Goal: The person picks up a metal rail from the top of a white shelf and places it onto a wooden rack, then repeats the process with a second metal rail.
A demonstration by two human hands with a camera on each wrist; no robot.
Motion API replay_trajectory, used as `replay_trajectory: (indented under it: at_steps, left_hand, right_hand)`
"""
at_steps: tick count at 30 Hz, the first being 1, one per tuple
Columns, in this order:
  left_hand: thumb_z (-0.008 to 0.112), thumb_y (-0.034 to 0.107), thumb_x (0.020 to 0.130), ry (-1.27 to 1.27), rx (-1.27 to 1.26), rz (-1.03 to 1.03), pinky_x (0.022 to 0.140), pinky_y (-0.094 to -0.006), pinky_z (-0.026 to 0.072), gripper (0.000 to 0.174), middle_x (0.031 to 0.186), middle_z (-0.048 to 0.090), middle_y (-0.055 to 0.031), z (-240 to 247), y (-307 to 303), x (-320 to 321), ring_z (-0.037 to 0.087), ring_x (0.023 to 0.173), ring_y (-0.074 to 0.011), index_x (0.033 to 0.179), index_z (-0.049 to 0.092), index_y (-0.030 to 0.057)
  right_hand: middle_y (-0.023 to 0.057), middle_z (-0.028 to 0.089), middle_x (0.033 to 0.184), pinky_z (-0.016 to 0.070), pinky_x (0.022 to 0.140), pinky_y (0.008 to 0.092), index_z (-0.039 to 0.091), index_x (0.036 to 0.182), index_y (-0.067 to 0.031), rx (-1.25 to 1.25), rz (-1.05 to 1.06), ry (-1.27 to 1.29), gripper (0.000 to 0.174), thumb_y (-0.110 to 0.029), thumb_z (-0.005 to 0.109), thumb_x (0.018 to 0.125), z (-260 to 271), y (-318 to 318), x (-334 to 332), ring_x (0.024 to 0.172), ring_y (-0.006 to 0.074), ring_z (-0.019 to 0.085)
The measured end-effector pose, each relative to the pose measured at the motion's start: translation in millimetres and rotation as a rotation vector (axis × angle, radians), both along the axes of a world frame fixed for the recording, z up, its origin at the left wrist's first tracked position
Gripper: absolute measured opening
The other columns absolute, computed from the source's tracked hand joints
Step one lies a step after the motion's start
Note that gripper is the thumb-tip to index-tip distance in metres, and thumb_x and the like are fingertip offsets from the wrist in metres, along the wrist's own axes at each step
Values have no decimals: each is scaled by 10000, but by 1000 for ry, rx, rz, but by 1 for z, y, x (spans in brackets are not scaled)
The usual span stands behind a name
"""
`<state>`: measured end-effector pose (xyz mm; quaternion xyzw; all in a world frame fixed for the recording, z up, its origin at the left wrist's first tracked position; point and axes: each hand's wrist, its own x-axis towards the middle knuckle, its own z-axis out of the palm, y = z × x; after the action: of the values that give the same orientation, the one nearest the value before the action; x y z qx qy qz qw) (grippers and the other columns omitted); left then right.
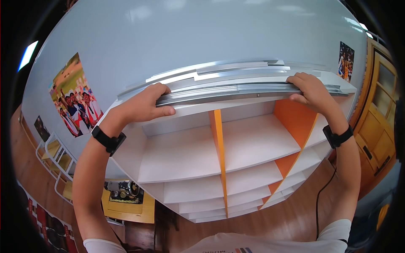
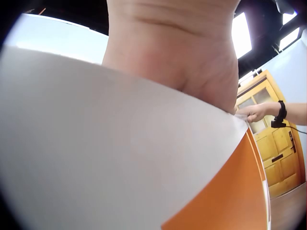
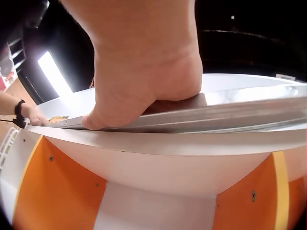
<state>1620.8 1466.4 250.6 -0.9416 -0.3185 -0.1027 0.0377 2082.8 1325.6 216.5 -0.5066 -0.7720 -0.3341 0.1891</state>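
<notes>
Long silver metal rails [image 1: 236, 91] lie along the front edge of the top of a white shelf unit [image 1: 181, 152]. My left hand [image 1: 145, 103] grips their left end, its thumb along the front and its fingers over the back. Farther right, my right hand [image 1: 312, 92] holds the same rails near their right end, thumb in front. The right wrist view shows this hand [image 3: 144, 91] over the metal, just above the unit's front edge. In the left wrist view the left fingers are hidden behind the white panel [image 2: 120, 139].
More metal strips [image 1: 236, 68] lie behind, near the pale wall [image 1: 219, 33]. Orange dividers [image 1: 295, 118] split the shelves below. A wooden door [image 1: 375, 122] stands at right; a small yellow table [image 1: 130, 208] and a white metal rack [image 1: 57, 156] are at left.
</notes>
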Motion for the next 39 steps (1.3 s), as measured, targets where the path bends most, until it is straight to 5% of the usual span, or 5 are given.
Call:
replay_trajectory:
  at_steps: [10,18,25,34,39]
  left_hand:
    - [780,136,736,-199,193,249,765,-372,496,479,957,630,-183,-12,-87,-26,627,869,-332,1119,517,18]
    - [761,64,606,-233,176,376,793,-397,464,519,947,605,-141,-98,-206,-145,577,885,-354,1080,550,49]
    - [784,150,667,-341,-197,626,800,-411,467,449,962,633,-160,-249,-361,-277,603,931,-352,1058,590,41]
    - [709,356,840,-425,118,1188,1046,-409,367,556,1270,564,-174,-351,-644,-424,506,1229,-327,1259,543,28]
    - [510,465,980,-1201,-96,1736,901,-349,485,585,1246,577,-185,-457,-789,-495,583,1151,-261,1278,518,-38]
  right_hand:
    - [122,561,881,422,743,396,593,1074,-36,113,60,48,671,-644,580,791,-7,-29,-36,816,306,520]
    - [122,543,966,431,763,412,573,1081,-15,-48,308,18,656,-481,752,657,-61,-74,-139,868,326,521]
    - [167,590,838,458,689,444,557,1018,-11,-516,531,-41,595,-476,749,700,-163,-111,-286,775,371,578]
    - [147,644,864,446,719,444,602,1040,-37,-649,724,23,562,-404,803,666,-302,-212,-481,812,345,602]
    - [119,638,849,446,713,438,597,1026,-50,-701,859,-97,564,-458,777,681,-354,-251,-559,798,327,605]
